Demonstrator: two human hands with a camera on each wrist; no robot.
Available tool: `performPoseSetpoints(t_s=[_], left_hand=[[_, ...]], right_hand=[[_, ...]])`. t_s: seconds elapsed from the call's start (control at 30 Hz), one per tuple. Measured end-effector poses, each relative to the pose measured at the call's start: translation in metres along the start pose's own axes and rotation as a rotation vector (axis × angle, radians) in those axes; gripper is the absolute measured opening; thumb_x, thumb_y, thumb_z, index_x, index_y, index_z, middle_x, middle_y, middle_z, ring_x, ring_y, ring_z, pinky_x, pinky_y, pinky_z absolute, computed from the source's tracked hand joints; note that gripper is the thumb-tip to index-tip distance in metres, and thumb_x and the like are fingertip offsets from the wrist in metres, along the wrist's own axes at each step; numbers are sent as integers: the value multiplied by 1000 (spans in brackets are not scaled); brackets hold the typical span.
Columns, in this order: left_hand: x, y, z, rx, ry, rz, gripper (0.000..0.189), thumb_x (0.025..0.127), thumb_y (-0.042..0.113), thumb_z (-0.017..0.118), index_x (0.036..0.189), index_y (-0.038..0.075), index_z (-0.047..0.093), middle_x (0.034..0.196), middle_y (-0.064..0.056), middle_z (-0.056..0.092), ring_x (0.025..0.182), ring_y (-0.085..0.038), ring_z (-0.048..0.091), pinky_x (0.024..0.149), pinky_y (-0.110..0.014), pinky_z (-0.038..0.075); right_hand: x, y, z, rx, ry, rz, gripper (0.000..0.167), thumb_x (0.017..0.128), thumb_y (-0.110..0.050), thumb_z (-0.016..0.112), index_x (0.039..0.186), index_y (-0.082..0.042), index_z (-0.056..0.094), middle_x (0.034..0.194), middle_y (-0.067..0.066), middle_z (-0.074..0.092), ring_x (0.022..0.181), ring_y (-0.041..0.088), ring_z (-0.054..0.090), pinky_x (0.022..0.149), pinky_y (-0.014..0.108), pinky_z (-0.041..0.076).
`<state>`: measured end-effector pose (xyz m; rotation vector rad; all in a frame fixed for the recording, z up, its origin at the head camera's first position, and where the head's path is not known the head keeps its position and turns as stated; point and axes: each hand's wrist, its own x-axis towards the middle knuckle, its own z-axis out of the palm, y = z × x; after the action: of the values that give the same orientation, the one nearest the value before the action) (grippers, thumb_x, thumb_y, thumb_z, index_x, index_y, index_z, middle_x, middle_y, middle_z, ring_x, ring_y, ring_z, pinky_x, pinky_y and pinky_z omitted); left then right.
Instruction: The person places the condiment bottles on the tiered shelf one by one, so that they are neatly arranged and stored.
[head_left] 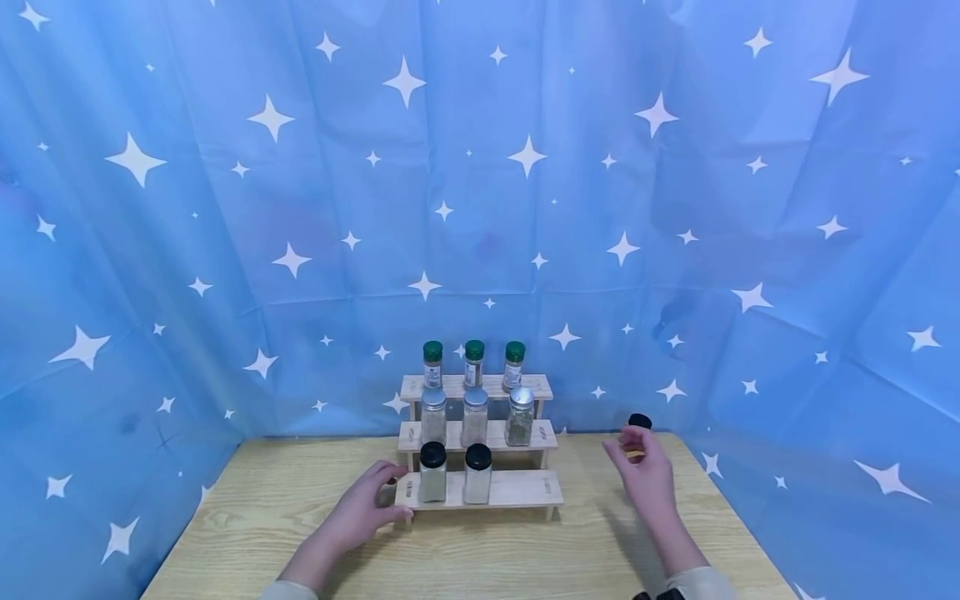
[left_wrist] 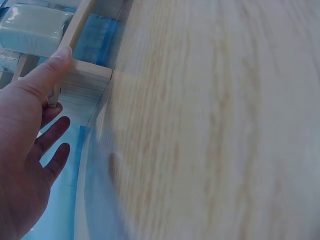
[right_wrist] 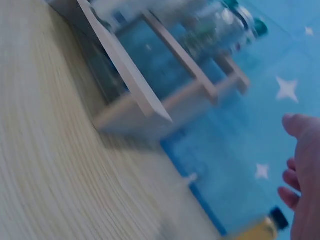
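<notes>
A three-step wooden spice rack point(head_left: 517, 490) stands on the table. My left hand point(head_left: 365, 506) holds the left end of its lowest step. In the left wrist view the thumb point(left_wrist: 55, 62) lies on the step's edge, and the forefinger is bent beneath; the other fingers are off the wood. Beyond the rack's right side, my right hand point(head_left: 647, 471) is beside a jar with a black cap point(head_left: 640, 420) and yellow contents. The right wrist view shows that jar point(right_wrist: 255, 231) apart from the loosely bent fingers point(right_wrist: 289, 197), partly cut off by the frame.
On the lowest step stand two black-capped jars point(head_left: 477, 475). Silver-lidded jars point(head_left: 521, 417) fill the middle step, and green-capped bottles point(head_left: 513, 367) the top one. A blue star-patterned curtain point(head_left: 480, 208) hangs behind the wooden table point(head_left: 480, 558) and at its sides.
</notes>
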<state>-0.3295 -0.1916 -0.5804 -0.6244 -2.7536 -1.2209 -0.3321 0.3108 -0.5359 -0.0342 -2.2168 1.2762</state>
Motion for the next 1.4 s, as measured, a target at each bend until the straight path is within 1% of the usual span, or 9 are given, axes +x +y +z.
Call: performPoseSetpoints(t_s=[0.13, 0.27, 0.37, 0.53, 0.7, 0.87, 1.13, 1.27, 1.4], left_hand=[[0, -2, 1, 0, 0, 5, 73, 92, 41, 91, 151, 8, 64, 144, -4, 63, 133, -36, 64, 114, -62, 52], [0, -5, 2, -1, -6, 1, 74, 91, 41, 91, 152, 9, 63, 145, -5, 63, 134, -36, 63, 115, -62, 52], [1, -7, 3, -3, -8, -8, 74, 91, 42, 91, 152, 9, 63, 145, -5, 62, 135, -36, 62, 116, -62, 51], [1, -8, 4, -7, -10, -17, 75, 91, 44, 90, 152, 10, 63, 145, -4, 62, 137, -36, 61, 117, -63, 50], [1, -7, 2, -1, -5, -22, 73, 91, 43, 91, 152, 11, 64, 145, -4, 63, 137, -35, 62, 117, -62, 50], [0, -7, 2, 4, -5, -19, 72, 92, 41, 91, 152, 11, 64, 145, -5, 62, 135, -35, 62, 116, -62, 51], [0, -4, 2, 3, -4, -31, 73, 93, 43, 90, 153, 11, 63, 147, -5, 61, 138, -36, 61, 117, -63, 50], [0, -2, 1, 4, -11, -30, 75, 92, 45, 89, 154, 12, 62, 147, -4, 61, 137, -36, 61, 117, -63, 50], [0, 2, 0, 1, -5, -9, 73, 91, 42, 91, 151, 11, 64, 143, -4, 63, 134, -37, 63, 115, -64, 51]], right_hand=[[8, 19, -10, -1, 43, 54, 39, 104, -20, 82, 133, 0, 66, 124, 22, 70, 101, 11, 64, 78, 7, 52], [11, 31, -16, -2, 61, 100, 43, 105, -25, 81, 136, 1, 65, 126, 22, 70, 99, 4, 60, 74, 9, 53], [14, 35, -19, -26, 71, 115, 45, 106, -27, 80, 137, 1, 65, 127, 21, 69, 103, 9, 60, 72, 9, 52], [22, 42, -24, -64, 66, 134, 47, 106, -26, 79, 139, 4, 63, 129, 25, 67, 113, 28, 61, 73, 8, 47], [30, 49, -28, -91, 32, 167, 55, 108, -35, 76, 143, 4, 59, 136, 24, 63, 121, 33, 59, 79, 12, 45], [39, 58, -28, -105, 22, 175, 59, 109, -39, 74, 146, 4, 58, 139, 24, 61, 123, 35, 58, 86, 23, 48], [54, 64, -23, -100, 23, 174, 59, 109, -36, 74, 148, 5, 56, 142, 26, 56, 128, 40, 54, 102, 52, 49], [59, 66, -22, -103, 11, 180, 60, 109, -35, 74, 150, 4, 55, 147, 27, 54, 132, 43, 53, 107, 57, 50], [64, 69, -20, -113, -18, 165, 64, 109, -33, 75, 153, 6, 52, 151, 29, 52, 135, 46, 52, 111, 62, 49]])
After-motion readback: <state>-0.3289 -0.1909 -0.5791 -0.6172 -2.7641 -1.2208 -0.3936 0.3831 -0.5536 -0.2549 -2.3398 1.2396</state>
